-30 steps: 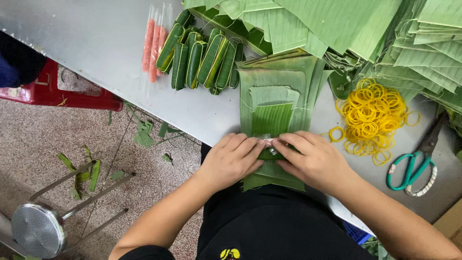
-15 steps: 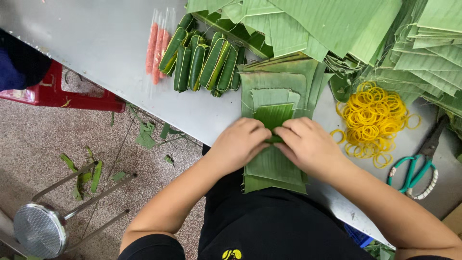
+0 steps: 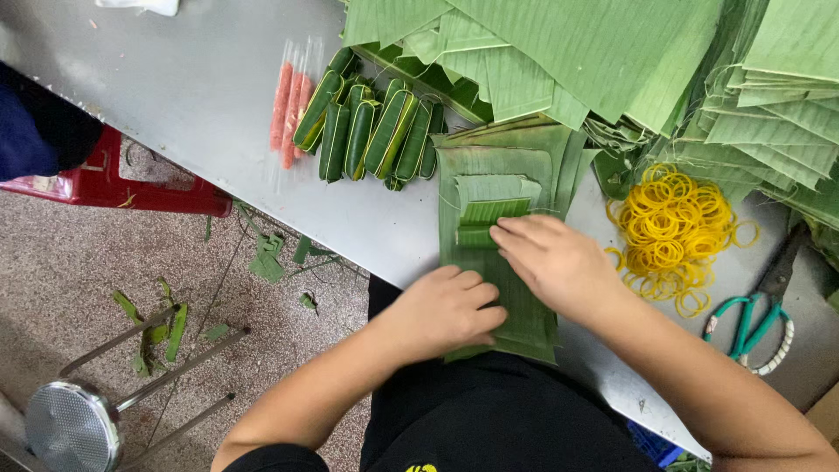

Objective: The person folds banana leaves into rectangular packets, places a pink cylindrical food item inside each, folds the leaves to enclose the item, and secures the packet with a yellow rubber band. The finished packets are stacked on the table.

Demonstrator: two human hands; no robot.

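Observation:
A stack of cut banana-leaf sheets [image 3: 524, 157] lies on the grey table [image 3: 201, 96] in front of me. On it sits a partly rolled leaf bundle [image 3: 489, 218]. My right hand [image 3: 559, 262] presses its fingertips on the near edge of that roll. My left hand [image 3: 446, 310] rests with curled fingers on the near end of the leaf stack, holding it flat. Finished leaf-wrapped rolls [image 3: 371, 131] lie in a row further left, beside several thin pink sausages in clear wrap [image 3: 288, 114].
A heap of yellow rubber bands [image 3: 673, 232] lies right of the stack, with green-handled scissors [image 3: 756, 315] beyond. Large leaf piles [image 3: 664, 61] cover the far right. A red stool [image 3: 131, 188], a metal stool [image 3: 74, 424] and leaf scraps are on the floor.
Both hands were together on the roll near the table edge. The roll has moved farther up the leaf with my right hand, while my left hand dropped back to the near end.

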